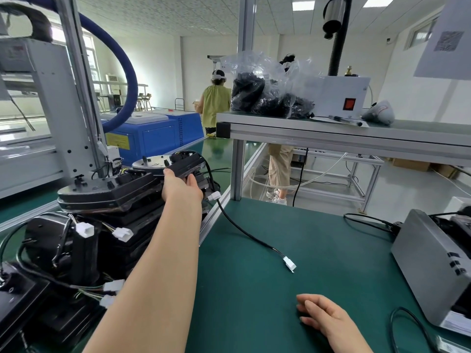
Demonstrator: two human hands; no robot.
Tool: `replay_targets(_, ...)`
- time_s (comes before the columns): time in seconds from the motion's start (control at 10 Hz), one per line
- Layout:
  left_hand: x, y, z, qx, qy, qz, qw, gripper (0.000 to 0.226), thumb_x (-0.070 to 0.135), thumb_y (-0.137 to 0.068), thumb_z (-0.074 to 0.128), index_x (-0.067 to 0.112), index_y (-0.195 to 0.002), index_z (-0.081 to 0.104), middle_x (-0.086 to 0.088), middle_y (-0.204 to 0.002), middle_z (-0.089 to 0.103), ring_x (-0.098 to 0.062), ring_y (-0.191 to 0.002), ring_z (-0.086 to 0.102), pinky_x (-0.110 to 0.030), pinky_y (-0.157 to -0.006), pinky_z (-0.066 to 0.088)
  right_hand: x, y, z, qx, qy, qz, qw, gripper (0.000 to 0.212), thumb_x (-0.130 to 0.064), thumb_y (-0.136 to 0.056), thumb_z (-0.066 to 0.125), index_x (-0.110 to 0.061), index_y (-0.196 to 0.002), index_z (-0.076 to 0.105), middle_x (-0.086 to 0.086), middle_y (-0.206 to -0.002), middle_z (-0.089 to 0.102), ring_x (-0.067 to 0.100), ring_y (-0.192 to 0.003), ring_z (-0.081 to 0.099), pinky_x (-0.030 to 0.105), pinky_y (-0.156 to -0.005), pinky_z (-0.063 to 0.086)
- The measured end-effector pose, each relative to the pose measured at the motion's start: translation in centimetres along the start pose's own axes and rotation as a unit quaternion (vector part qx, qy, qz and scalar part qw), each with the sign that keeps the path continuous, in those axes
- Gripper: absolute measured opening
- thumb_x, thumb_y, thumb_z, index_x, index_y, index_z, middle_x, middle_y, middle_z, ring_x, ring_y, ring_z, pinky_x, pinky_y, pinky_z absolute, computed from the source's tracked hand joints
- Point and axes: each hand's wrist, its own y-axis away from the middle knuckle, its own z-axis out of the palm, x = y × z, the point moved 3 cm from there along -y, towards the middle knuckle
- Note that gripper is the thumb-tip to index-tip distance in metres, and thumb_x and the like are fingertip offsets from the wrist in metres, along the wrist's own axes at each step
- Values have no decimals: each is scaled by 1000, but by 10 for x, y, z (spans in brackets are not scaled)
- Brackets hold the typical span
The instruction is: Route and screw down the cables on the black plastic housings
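My left hand [181, 186] reaches far forward and grips a black plastic housing [187, 163] at the top of a stack of black housings [107, 197] on the left. From that housing a black cable [244, 231] trails down across the green mat and ends in a white connector [289, 263]. A second white connector [214, 196] hangs just right of my left hand. My right hand [325, 318] rests on the mat at the lower right, fingers loosely bent, holding nothing. More housings with wired white connectors [122, 234] lie piled at the lower left.
A grey metal box [430, 266] with cables stands at the right edge. An aluminium shelf [331, 133] carries a plastic bag of black parts [267, 93] and a white control box [341, 96]. A person in a green top [215, 103] stands beyond. A blue hose [127, 72] loops on the left.
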Motion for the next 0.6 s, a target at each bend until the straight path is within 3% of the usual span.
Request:
replay_targets(0.1,2,-2,1,-7,0,5,1000,34,38,-88,66,15,-112,61,1,-92,62,-12,-72,58,-31,-93,53,-2,2,1,-1,-1,-2,1000,19,1,-92,56,-7,-91,74,12,-89,73,21,-98,66,28,-79,54)
replay_targets(0.5,8,-10,-2,-26,-2,8,1000,40,39,-89,64,11,-117,59,-3,-89,62,-13,-76,60,-34,-92,54,-3,2,1,2,15,6,1000,19,-1,-92,58,-9,-90,75,9,-89,74,23,-97,67,41,-93,51)
replay_targets(0.6,8,-8,-4,-12,9,-2,1000,41,42,-89,63,10,-115,58,-3,-92,61,-15,-78,60,-35,-91,54,-5,3,3,14,17,9,1000,19,0,-91,58,-8,-89,75,8,-89,74,21,-97,67,39,-90,52)
